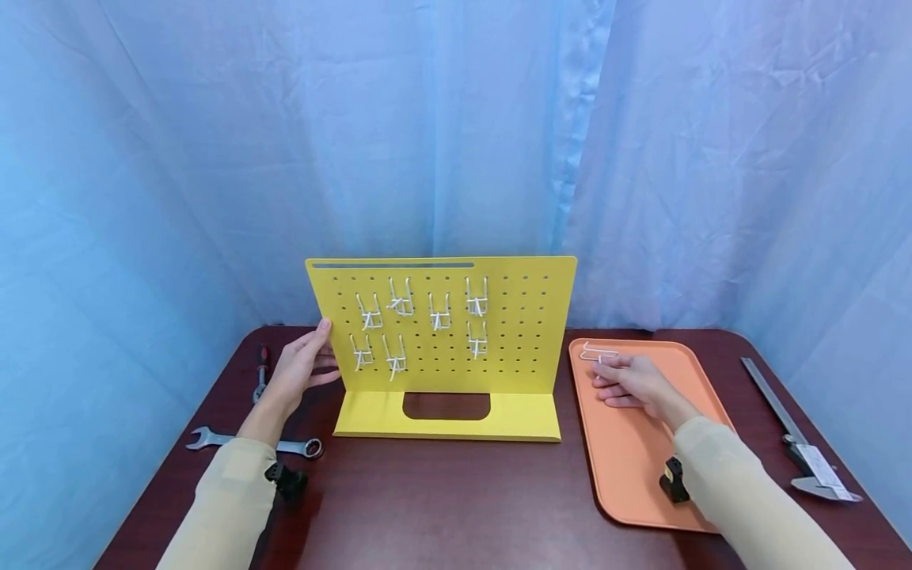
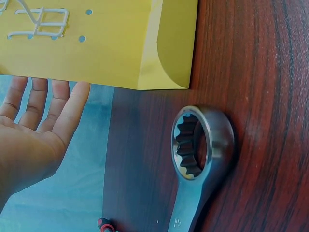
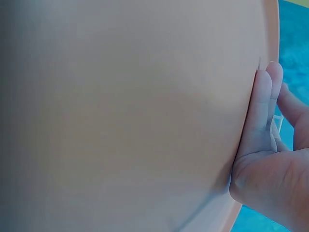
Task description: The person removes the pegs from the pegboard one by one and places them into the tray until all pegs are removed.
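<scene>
A yellow pegboard (image 1: 449, 370) stands upright on its own base, with several white wire hooks (image 1: 438, 321) hung on its left and middle parts. My left hand (image 1: 294, 370) grips the board's left edge, thumb at the front and fingers behind. In the left wrist view those fingers (image 2: 67, 113) reach the edge from below. Over the far left part of an orange tray (image 1: 627, 467), my right hand (image 1: 636, 381) pinches another white wire hook (image 1: 602, 351). From the right wrist, the hand lies low along the tray surface and mostly hides this hook.
Left of the board lie a combination wrench (image 1: 288, 447) and a red-and-black handled tool (image 1: 262, 364). A caliper (image 1: 777, 404) lies right of the tray on the dark wood table (image 1: 442, 507). Pale blue curtains (image 1: 427, 127) hang behind and at both sides.
</scene>
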`<state>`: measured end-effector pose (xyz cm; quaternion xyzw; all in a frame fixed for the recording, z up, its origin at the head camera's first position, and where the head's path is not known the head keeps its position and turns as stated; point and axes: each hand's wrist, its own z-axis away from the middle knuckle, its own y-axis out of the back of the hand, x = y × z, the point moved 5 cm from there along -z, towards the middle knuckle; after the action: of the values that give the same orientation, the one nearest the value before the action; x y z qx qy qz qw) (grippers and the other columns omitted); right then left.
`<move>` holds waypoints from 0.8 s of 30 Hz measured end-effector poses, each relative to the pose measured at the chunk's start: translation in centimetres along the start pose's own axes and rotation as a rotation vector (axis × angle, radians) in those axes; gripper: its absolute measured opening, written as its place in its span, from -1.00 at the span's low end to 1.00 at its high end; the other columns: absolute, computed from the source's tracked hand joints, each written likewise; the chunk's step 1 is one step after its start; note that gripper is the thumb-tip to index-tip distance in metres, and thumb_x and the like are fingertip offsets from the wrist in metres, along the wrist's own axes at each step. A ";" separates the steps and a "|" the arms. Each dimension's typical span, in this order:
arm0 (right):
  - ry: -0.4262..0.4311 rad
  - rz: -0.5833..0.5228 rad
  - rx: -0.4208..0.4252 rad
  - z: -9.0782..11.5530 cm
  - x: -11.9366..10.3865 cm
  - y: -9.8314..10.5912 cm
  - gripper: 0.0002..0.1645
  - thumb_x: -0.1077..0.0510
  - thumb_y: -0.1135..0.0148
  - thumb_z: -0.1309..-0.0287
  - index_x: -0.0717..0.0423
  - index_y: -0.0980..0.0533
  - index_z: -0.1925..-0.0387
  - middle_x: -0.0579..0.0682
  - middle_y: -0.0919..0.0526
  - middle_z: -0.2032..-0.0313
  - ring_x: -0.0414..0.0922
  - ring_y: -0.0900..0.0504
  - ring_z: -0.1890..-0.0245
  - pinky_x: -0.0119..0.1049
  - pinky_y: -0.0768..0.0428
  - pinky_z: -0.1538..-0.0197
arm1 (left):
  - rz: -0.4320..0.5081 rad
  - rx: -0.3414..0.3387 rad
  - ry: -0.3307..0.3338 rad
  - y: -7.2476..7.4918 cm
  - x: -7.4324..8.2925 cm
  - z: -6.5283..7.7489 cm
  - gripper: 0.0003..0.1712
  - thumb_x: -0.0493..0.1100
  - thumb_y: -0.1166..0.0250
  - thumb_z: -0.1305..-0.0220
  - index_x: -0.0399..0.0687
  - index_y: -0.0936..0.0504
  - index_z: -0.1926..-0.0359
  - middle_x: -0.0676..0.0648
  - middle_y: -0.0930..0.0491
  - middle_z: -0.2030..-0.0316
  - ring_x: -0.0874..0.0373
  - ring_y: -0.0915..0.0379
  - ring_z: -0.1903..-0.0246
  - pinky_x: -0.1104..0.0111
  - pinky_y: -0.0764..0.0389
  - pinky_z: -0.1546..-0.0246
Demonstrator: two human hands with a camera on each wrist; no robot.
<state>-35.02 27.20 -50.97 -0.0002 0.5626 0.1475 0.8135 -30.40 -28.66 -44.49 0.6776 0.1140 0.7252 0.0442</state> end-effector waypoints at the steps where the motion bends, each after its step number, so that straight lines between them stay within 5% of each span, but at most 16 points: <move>1: 0.000 -0.002 0.002 0.0 0.0 0.0 -0.31 -0.06 -0.22 -0.46 0.35 -0.31 -0.33 -0.07 -0.75 0.29 -0.20 -0.75 0.38 -0.28 -0.75 0.22 | -0.001 0.001 0.000 0.0 0.0 0.0 -0.09 0.53 -0.05 -0.33 -0.16 -0.53 -0.24 -0.30 -0.55 -0.02 0.03 -0.62 0.09 0.25 -0.72 0.12; 24: -0.033 -0.070 -0.038 1.1 -0.2 0.1 -0.55 0.12 -0.07 -0.54 0.35 -0.35 -0.25 -0.03 -0.75 0.25 -0.11 -0.77 0.31 -0.11 -0.76 0.17 | -0.007 -0.001 -0.005 -0.1 0.1 0.2 -0.09 0.53 -0.05 -0.33 -0.17 -0.53 -0.23 -0.31 -0.53 -0.03 -0.12 -0.57 0.00 0.19 -0.71 0.06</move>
<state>-34.04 27.41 -50.38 -0.0330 0.5458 0.1298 0.8271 -30.17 -28.51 -44.40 0.6789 0.1158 0.7235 0.0476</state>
